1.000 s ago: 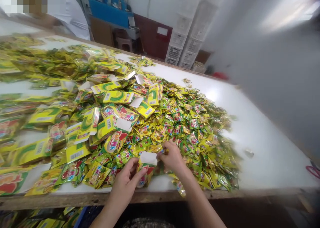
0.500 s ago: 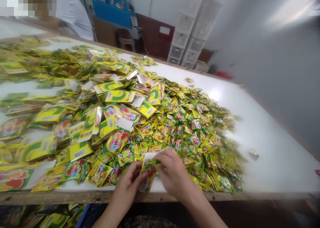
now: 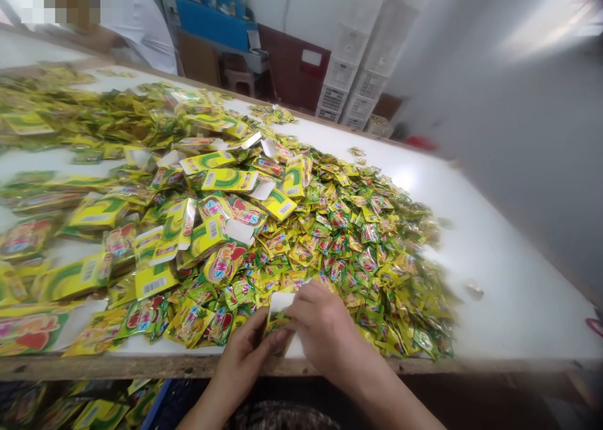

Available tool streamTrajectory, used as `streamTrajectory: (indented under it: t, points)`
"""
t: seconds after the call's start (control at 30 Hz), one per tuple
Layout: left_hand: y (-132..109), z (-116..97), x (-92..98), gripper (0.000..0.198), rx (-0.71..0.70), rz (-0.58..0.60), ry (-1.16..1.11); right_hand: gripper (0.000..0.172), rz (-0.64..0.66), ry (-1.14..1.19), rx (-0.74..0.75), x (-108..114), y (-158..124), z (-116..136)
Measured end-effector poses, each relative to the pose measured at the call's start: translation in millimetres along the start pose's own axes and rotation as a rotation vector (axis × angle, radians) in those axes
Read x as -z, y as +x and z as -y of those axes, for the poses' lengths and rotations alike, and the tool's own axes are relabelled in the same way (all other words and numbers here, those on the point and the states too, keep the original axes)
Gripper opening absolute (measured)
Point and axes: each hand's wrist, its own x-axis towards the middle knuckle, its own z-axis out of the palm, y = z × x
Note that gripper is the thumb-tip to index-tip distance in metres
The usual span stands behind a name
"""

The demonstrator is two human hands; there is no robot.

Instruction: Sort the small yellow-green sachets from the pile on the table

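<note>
At the table's front edge, my left hand (image 3: 249, 351) is wrapped round a small open carton (image 3: 282, 301), its white flap standing up. My right hand (image 3: 318, 320) is closed, fingertips at the carton's mouth. A yellow-green candy packet (image 3: 279, 317) shows partly beneath those fingertips; the rest of it is hidden by the hand. Just beyond both hands lies a heap of loose candy packets (image 3: 336, 270), green and yellow with fruit pictures. Left of the heap, several filled-looking cartons (image 3: 200, 241) lie piled at odd angles, some with white flaps raised.
The white table (image 3: 499, 254) has a wooden front edge (image 3: 117, 367). Below it at left, a blue-rimmed bin (image 3: 157, 405) holds more packets and cartons. Across the table sits a person in a white sleeve (image 3: 146, 28). White crates (image 3: 342, 72) stand stacked by the far wall.
My right hand has moved slightly left and down over the carton's mouth. The green packet in its fingers, plain to see before, is now mostly covered. My left hand keeps its hold.
</note>
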Motion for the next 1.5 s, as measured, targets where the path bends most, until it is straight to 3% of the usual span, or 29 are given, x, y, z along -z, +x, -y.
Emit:
streamTrajectory:
  t: [0.23, 0.4, 0.6, 0.83, 0.97, 1.27, 1.4, 1.5]
  points:
    - [-3.5, -0.5, 0.1, 0.026, 0.027, 0.007, -0.005, 0.010, 0.107, 0.081, -0.023, 16.2, -2.6, 4.4]
    - [-7.4, 1.4, 0.5, 0.031, 0.014, 0.022, -0.050, 0.011, 0.197, 0.120, 0.112, 15.8, -0.8, 9.5]
    - [-4.7, -1.0, 0.4, 0.035, 0.030, -0.002, -0.152, 0.014, -0.108, 0.119, -0.156, -13.4, -4.0, 10.4]
    - [-3.4, -4.0, -1.3, 0.021, 0.052, 0.014, -0.137, 0.027, -0.002, -0.050, -0.089, -6.6, -12.8, 15.3]
    - [-5.5, -0.4, -0.5, 0.036, 0.025, -0.007, -0.123, 0.038, -0.036, 0.091, -0.145, -13.4, -12.8, 16.0]
    - [-0.6, 5.1, 1.1, 0.033, 0.002, -0.036, -0.077, 0.006, -0.165, -0.049, 0.005, -30.3, -16.7, 8.3]
    - [0.8, 8.7, 1.9, 0.045, 0.011, -0.103, -0.014, 0.007, -0.112, -0.092, 0.029, -25.4, -17.1, 9.9]
    - [1.3, 7.1, 1.2, 0.038, 0.002, -0.079, -0.003, 0.024, -0.109, -0.075, -0.006, -19.9, -18.5, 12.6]
